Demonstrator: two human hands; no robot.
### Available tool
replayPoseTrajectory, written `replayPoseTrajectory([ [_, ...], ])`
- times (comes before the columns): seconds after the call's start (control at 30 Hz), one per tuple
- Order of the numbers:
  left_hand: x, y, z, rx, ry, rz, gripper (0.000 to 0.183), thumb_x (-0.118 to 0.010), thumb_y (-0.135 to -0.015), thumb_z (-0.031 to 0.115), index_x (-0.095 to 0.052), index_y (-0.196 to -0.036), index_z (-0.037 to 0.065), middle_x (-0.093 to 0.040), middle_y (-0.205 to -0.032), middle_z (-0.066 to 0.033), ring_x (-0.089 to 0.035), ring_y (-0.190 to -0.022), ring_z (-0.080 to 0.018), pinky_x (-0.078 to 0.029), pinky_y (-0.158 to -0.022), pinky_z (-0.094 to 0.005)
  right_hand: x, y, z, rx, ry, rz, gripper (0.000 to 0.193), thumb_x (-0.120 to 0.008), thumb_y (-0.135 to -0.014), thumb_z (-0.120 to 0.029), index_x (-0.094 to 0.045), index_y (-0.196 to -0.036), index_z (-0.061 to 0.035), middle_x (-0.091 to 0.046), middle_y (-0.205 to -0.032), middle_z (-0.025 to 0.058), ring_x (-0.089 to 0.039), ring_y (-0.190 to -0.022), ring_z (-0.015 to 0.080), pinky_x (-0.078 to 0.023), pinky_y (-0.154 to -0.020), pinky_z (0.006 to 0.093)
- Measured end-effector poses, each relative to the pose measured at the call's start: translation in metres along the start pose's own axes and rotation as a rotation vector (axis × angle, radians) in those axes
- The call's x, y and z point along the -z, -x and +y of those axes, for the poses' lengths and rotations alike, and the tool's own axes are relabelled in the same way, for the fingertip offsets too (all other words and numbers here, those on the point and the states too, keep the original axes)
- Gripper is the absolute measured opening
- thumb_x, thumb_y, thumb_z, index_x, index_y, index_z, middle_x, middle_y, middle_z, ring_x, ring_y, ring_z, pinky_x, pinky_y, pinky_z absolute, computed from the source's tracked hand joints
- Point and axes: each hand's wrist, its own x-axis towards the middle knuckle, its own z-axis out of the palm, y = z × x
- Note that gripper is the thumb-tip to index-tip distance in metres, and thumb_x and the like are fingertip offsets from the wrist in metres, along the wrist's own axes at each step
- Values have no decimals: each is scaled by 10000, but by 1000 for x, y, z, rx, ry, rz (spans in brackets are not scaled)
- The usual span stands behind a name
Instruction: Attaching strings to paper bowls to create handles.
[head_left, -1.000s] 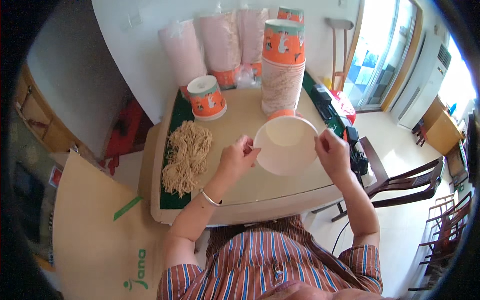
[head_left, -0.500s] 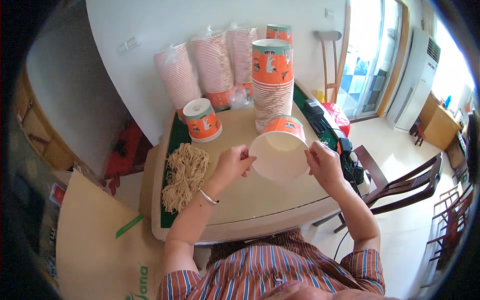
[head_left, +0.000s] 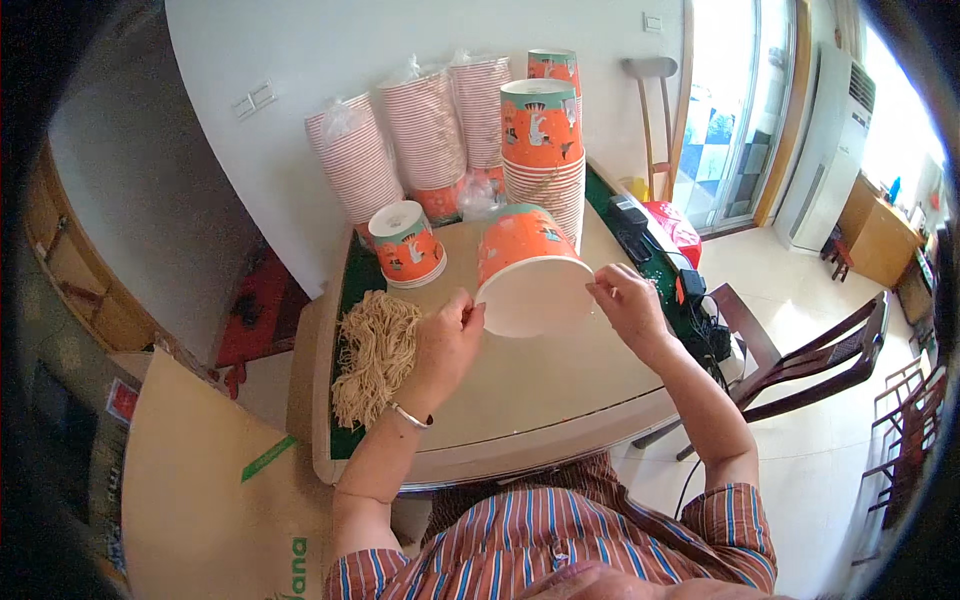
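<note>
Between my hands is an orange and green paper bucket (head_left: 522, 245), tilted with its white open mouth toward me, over the middle of the table (head_left: 520, 400). My left hand (head_left: 447, 338) pinches the left side of its rim, and a silver bangle circles that wrist. At the right side of the rim, the fingers of my right hand (head_left: 630, 308) are pinched as well. Whether a thin string is also between my fingers is too small to tell. A loose bundle of beige strings (head_left: 375, 350) lies beside my left forearm.
Upside-down buckets (head_left: 405, 250) stand at the table's left. Behind the held bucket rises a tall stack of buckets (head_left: 543, 135); several plastic-wrapped stacks (head_left: 425, 125) lean by the wall. Black chargers (head_left: 690, 290) line the right edge. A wooden chair (head_left: 800, 370) stands right, a cardboard box (head_left: 200, 480) left.
The bucket has tipped and shifted left, so more of its orange side shows. My left hand has moved left and a little lower; my right hand has moved left with the rim.
</note>
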Motion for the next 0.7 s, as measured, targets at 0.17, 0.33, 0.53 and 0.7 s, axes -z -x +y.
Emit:
replayPoseTrajectory([
  [0.17,3,5,0,-166,-141,94,176,-653,-921,168,-557,-844,43,-637,-704,-172,-648,-603,-365,-484,-528,-468,-5,-1,-15,-5,120,86,204,-712,-893,-185,-599,-993,-47,-596,-941,126,-651,-798,286,-523,-693,421],
  [0.33,10,5,-4,-243,-245,230,156,-657,-914,139,-548,-847,52,-624,-726,-148,-644,-602,-348,-491,-509,-456,-9,-4,-21,5,159,60,224,-721,-893,-200,-578,-911,-28,-596,-830,130,-648,-741,297,-509,-658,420],
  [0.53,25,-3,5,-348,-281,355,145,-664,-900,98,-538,-853,43,-609,-740,-141,-640,-624,-340,-494,-524,-443,-6,-16,-29,34,17,53,217,-731,-887,-186,-607,-875,-8,-630,-764,136,-630,-659,255,-496,-617,376],
  [0.7,32,-9,-4,-367,-305,431,127,-671,-886,82,-551,-871,43,-611,-763,-144,-636,-644,-334,-499,-549,-425,2,-29,-46,65,-20,40,181,-733,-881,-159,-651,-906,0,-668,-787,137,-630,-661,211,-501,-626,349],
])
